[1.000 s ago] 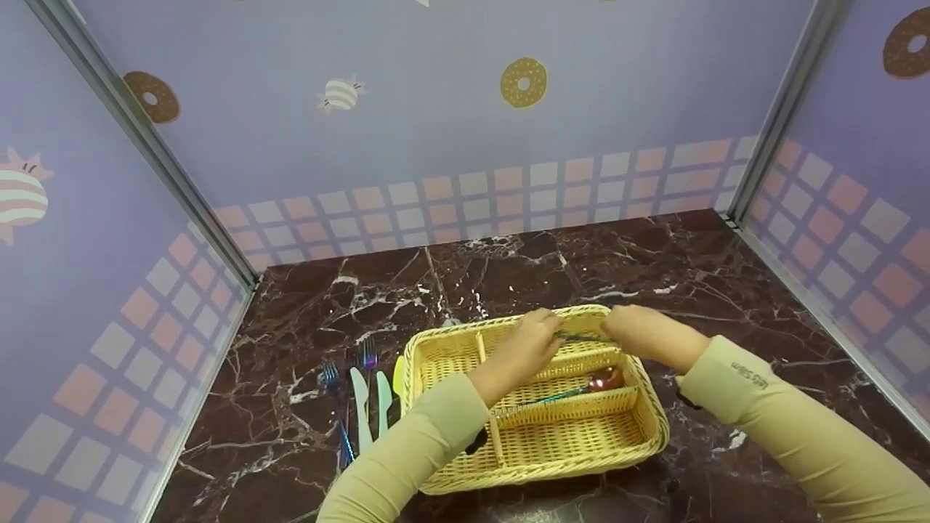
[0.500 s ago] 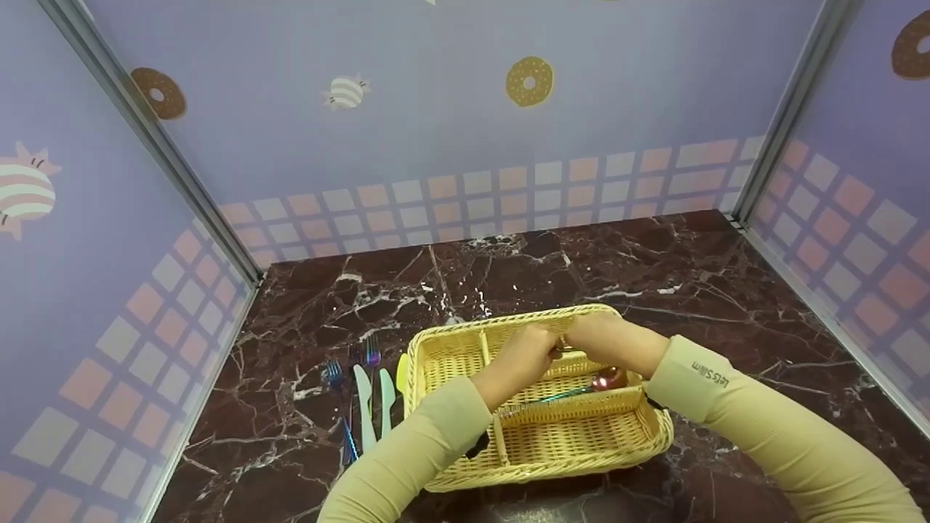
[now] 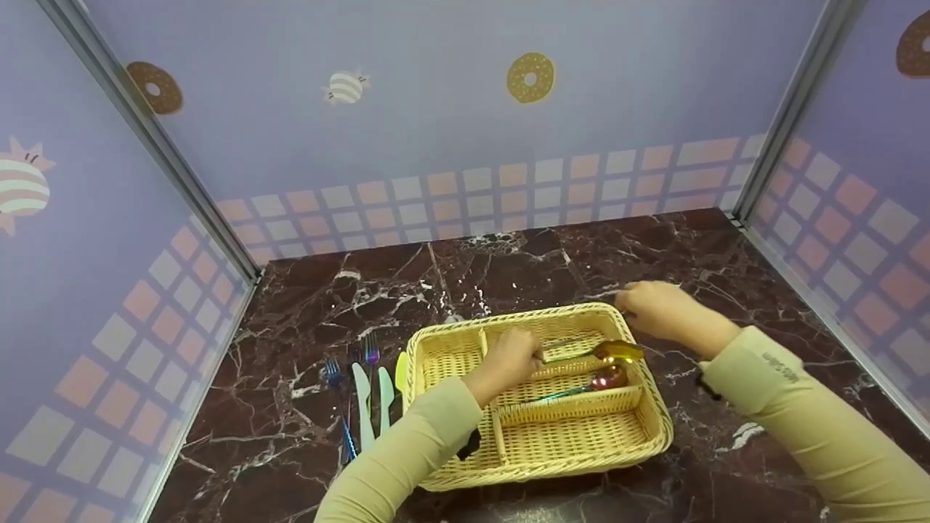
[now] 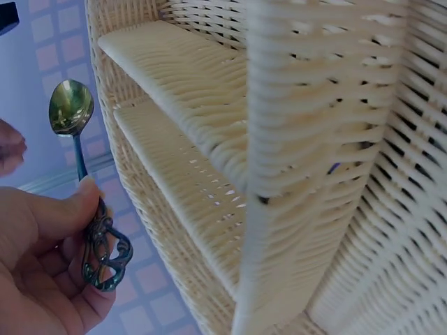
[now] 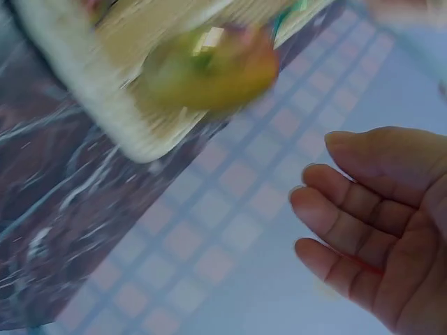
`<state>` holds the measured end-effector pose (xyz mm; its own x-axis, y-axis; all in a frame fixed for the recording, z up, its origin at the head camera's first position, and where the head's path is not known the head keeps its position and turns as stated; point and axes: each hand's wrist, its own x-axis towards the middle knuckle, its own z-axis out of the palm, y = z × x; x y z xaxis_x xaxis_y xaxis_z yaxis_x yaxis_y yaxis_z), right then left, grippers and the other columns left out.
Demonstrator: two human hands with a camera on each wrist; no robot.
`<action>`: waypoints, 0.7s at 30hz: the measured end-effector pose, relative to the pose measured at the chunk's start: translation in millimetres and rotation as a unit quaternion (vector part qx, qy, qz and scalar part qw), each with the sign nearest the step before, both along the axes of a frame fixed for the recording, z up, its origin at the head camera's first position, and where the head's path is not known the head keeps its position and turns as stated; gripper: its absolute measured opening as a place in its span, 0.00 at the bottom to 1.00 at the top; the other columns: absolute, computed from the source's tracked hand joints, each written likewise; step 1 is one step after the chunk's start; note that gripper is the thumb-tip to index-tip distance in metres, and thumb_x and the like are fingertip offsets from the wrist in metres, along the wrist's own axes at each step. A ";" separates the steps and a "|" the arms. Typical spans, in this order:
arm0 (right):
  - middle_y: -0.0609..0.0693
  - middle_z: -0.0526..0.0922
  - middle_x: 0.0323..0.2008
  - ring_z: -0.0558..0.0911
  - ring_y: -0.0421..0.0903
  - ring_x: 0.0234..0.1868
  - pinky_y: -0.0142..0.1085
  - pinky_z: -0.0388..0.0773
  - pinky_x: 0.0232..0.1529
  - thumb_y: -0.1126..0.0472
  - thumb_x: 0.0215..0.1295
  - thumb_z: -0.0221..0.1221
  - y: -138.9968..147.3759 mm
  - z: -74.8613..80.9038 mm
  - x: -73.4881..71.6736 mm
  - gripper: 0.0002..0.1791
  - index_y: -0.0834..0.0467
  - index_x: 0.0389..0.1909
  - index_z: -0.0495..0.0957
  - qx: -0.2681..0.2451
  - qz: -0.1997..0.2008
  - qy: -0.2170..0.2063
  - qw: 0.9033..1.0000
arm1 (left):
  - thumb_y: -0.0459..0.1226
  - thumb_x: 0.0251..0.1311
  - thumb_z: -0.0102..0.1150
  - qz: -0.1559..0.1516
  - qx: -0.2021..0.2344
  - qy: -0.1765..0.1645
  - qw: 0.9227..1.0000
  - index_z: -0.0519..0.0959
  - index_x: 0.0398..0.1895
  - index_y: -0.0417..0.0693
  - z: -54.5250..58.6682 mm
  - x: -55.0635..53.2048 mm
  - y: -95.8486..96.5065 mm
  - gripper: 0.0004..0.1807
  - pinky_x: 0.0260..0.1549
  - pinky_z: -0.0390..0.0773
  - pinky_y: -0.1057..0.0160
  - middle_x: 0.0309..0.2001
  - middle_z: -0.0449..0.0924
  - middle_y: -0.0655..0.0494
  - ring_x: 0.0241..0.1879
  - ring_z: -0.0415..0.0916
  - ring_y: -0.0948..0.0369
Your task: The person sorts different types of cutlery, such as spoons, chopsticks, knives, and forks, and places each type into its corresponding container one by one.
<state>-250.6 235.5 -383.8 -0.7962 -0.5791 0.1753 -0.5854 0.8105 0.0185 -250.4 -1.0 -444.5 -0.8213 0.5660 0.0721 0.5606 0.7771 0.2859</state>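
My left hand [image 3: 510, 363] pinches the ornate dark handle of a spoon [image 4: 72, 108] between thumb and fingers. The spoon's shiny golden bowl points right, over the back compartments of the yellow wicker basket [image 3: 559, 465]. My right hand [image 3: 657, 309] is off the basket's back right corner, holding nothing. In the right wrist view that hand [image 5: 380, 223] has its fingers loosely bent, apart from the blurred golden spoon bowl [image 5: 209, 66]. A reddish spoon [image 3: 609, 378] with a teal handle lies in the basket's middle compartment.
Left of the basket lie two forks [image 3: 333, 374], a pale knife [image 3: 362, 407], a mint green knife [image 3: 385, 399] and a yellow piece [image 3: 401, 372] by the rim. Panels [image 3: 436, 109] enclose the dark marble table [image 3: 378, 290].
My right hand reached in to my left hand, then drew away to the right past the basket's corner. The golden spoon bowl now shows, held by my left hand alone.
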 end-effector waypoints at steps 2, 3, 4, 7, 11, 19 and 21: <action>0.54 0.77 0.23 0.77 0.53 0.24 0.46 0.76 0.26 0.72 0.42 0.60 14.3 -1.5 0.0 0.05 0.61 0.22 0.76 -0.006 -0.015 -0.006 1.000 | 0.31 0.50 0.62 0.003 -0.001 -0.037 0.999 0.84 0.23 0.45 -3.4 -2.0 -0.7 0.04 0.29 0.77 0.68 0.26 0.83 0.57 0.27 0.77 0.62; 0.54 0.77 0.25 0.78 0.54 0.25 0.47 0.76 0.27 0.72 0.42 0.60 20.3 -2.4 0.6 0.05 0.62 0.23 0.77 -0.007 -0.021 -0.014 1.000 | 0.32 0.50 0.63 0.005 -0.003 -0.054 0.999 0.84 0.22 0.45 -4.8 -2.7 -1.0 0.03 0.28 0.77 0.67 0.25 0.83 0.56 0.25 0.76 0.62; 0.55 0.78 0.26 0.79 0.54 0.26 0.47 0.77 0.28 0.72 0.42 0.60 25.5 -3.1 1.4 0.06 0.62 0.25 0.78 -0.008 -0.024 -0.021 0.999 | 0.33 0.50 0.64 0.008 -0.004 -0.070 0.998 0.83 0.21 0.45 -6.3 -3.3 -1.2 0.04 0.26 0.76 0.68 0.24 0.82 0.56 0.23 0.74 0.63; 0.55 0.78 0.26 0.77 0.52 0.25 0.45 0.76 0.26 0.72 0.43 0.61 37.5 -5.1 4.2 0.06 0.62 0.25 0.77 -0.013 -0.032 -0.034 0.999 | 0.34 0.47 0.67 0.021 -0.007 -0.107 0.994 0.83 0.19 0.44 -10.3 -4.5 -2.2 0.04 0.23 0.74 0.68 0.22 0.81 0.56 0.21 0.70 0.64; 0.53 0.77 0.25 0.73 0.46 0.22 0.42 0.72 0.22 0.72 0.43 0.60 47.5 -6.0 6.8 0.06 0.62 0.23 0.75 -0.027 -0.031 -0.037 0.998 | 0.34 0.45 0.68 0.024 -0.027 -0.120 0.992 0.81 0.17 0.45 -17.0 -5.1 -2.6 0.06 0.22 0.73 0.69 0.18 0.78 0.60 0.18 0.67 0.65; 0.49 0.73 0.21 0.68 0.43 0.20 0.38 0.67 0.21 0.72 0.44 0.60 55.7 -9.3 7.7 0.06 0.60 0.21 0.74 -0.042 -0.032 -0.050 0.997 | 0.31 0.47 0.66 -0.032 -0.069 -0.105 0.992 0.84 0.18 0.47 -35.5 -3.5 1.3 0.04 0.24 0.76 0.68 0.20 0.81 0.58 0.20 0.74 0.65; 0.49 0.75 0.22 0.70 0.43 0.21 0.39 0.69 0.21 0.72 0.44 0.60 56.6 -10.3 7.6 0.05 0.60 0.21 0.74 -0.045 -0.033 -0.052 0.997 | 0.29 0.49 0.62 -0.045 -0.089 -0.094 0.991 0.85 0.21 0.48 -38.6 -3.1 2.4 0.06 0.24 0.77 0.68 0.24 0.83 0.58 0.24 0.78 0.63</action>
